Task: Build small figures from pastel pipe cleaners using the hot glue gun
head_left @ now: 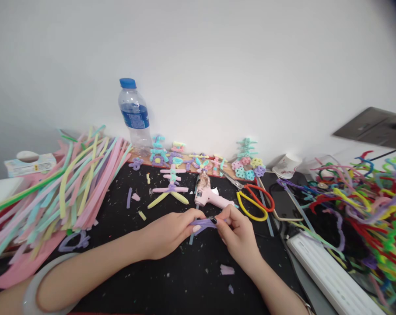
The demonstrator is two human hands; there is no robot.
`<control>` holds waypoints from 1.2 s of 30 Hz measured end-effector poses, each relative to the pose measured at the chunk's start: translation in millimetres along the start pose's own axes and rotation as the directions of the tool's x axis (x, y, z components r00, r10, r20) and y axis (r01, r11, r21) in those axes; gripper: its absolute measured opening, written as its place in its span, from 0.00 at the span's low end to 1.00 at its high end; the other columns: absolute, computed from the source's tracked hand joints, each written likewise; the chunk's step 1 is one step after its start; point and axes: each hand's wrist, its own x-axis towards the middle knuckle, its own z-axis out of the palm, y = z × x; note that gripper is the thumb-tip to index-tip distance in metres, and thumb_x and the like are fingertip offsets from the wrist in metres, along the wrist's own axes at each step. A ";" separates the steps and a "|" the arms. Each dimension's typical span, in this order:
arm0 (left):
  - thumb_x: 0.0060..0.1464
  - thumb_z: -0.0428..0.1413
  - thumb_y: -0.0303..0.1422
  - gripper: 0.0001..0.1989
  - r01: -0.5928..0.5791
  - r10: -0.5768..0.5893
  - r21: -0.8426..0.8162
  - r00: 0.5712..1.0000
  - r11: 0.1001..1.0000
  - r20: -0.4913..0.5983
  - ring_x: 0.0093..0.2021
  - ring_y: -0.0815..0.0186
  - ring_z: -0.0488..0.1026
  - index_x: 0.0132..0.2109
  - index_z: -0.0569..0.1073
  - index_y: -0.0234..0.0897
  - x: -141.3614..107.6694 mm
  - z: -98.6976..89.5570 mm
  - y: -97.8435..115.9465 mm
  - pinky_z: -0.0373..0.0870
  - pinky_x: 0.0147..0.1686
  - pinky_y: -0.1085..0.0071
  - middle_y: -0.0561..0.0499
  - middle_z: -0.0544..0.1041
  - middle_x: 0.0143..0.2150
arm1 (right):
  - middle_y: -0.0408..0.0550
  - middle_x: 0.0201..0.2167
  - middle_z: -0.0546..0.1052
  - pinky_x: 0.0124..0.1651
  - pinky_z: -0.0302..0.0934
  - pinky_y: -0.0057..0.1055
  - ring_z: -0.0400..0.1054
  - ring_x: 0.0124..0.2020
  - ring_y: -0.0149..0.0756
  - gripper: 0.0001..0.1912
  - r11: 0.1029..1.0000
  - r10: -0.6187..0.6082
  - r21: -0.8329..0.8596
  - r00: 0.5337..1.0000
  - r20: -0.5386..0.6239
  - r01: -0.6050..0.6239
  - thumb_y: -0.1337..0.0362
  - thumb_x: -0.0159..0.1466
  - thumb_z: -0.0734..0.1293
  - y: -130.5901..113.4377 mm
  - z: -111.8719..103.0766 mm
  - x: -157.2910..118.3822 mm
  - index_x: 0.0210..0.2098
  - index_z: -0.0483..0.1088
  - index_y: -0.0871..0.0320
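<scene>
Between my two hands is a short purple pipe cleaner piece, bent or doubled. My left hand pinches its left end, and my right hand pinches the right end between thumb and forefinger. Just beyond my fingers lies a pink hot glue gun, its nozzle end partly stained. To the left of it rests a pipe cleaner figure with pink, purple and yellow arms. Scissors with red and yellow handles lie right of the glue gun. A pale purple scrap sits nearer me on the black mat.
A heap of pastel pipe cleaners covers the left side; a tangle of bright ones fills the right. A plastic bottle stands against the wall. A white power strip, a phone and a paper cup are at right.
</scene>
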 end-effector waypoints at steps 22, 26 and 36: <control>0.64 0.40 0.30 0.14 -0.142 0.135 -0.015 0.963 0.990 -0.234 0.30 0.69 0.66 0.34 0.69 0.36 5.0 4.7 -18.9 0.61 0.33 0.74 0.54 0.68 0.28 | 0.29 0.11 0.63 0.15 0.45 0.19 0.53 0.11 0.24 0.13 0.950 0.112 0.298 0.992 -0.063 -0.089 0.62 0.60 0.66 -5.7 4.9 3.0 0.37 0.54 0.52; 0.63 0.41 0.30 0.15 -0.073 0.051 -0.083 0.969 0.994 -0.241 0.26 0.70 0.64 0.31 0.68 0.36 5.7 5.4 -19.0 0.59 0.30 0.74 0.56 0.65 0.23 | 0.31 0.13 0.68 0.17 0.53 0.21 0.59 0.13 0.27 0.14 0.980 0.039 0.199 0.995 -0.090 -0.021 0.63 0.60 0.66 -1.1 6.3 -0.8 0.36 0.53 0.51; 0.63 0.42 0.32 0.15 -0.054 0.047 -0.020 0.959 0.998 -0.281 0.30 0.68 0.68 0.32 0.69 0.36 7.7 9.2 -24.1 0.60 0.32 0.73 0.54 0.71 0.28 | 0.45 0.30 0.79 0.32 0.67 0.28 0.73 0.29 0.34 0.04 0.859 -0.401 -0.346 0.916 0.004 0.377 0.69 0.60 0.67 -9.7 -1.5 0.9 0.36 0.72 0.56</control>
